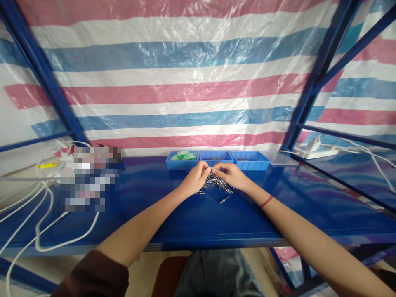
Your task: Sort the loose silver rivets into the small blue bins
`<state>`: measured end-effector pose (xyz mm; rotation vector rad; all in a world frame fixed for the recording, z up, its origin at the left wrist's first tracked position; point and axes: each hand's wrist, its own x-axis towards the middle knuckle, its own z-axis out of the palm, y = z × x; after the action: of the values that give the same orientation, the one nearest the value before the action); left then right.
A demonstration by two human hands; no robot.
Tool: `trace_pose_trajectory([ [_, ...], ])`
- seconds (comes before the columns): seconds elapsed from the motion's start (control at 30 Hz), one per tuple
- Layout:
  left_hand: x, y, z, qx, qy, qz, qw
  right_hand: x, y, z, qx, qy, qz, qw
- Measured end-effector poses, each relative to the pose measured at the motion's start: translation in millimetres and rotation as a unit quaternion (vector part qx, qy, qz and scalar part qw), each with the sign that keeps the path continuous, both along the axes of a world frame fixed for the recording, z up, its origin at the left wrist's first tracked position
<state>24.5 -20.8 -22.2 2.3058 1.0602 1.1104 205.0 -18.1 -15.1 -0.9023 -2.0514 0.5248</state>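
My left hand (195,178) and my right hand (231,174) meet over a pile of small metal pins (216,184) on the blue table (173,214). Both hands are pinched, fingertips almost touching each other, on something tiny that I cannot make out. One loose pin (225,199) lies a little nearer to me than the pile. A thin red band (266,201) circles my right wrist.
Three blue trays stand at the back: one with green parts (182,159), a middle one (215,156), a right one (250,160). A clear lid (281,159) lies beside them. White cables (46,214) trail at left. A striped tarp hangs behind the blue frame.
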Motion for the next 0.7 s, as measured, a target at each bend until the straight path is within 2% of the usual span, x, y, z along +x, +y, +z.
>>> trace_pose_trajectory([
  [0.2, 0.3, -0.1, -0.9, -0.017, 0.018, 0.005, 1.000, -3.0, -3.1, 4.3, -0.033, 0.105, -0.004, 0.994],
  [0.3, 1.8, -1.1, -0.9, 0.000, 0.038, 0.003, 0.999, -5.2, -5.4, 5.5, -0.031, 0.133, -0.017, 0.991],
  [0.5, 2.0, 1.3, -5.0, 0.062, 0.014, -0.030, 0.998, -4.0, -5.7, 4.3, -0.024, 0.105, -0.032, 0.994],
  [0.7, 2.2, 1.6, -2.6, 0.066, -0.006, 0.001, 0.998, -5.7, -6.8, 3.7, 0.018, 0.108, -0.059, 0.992],
])
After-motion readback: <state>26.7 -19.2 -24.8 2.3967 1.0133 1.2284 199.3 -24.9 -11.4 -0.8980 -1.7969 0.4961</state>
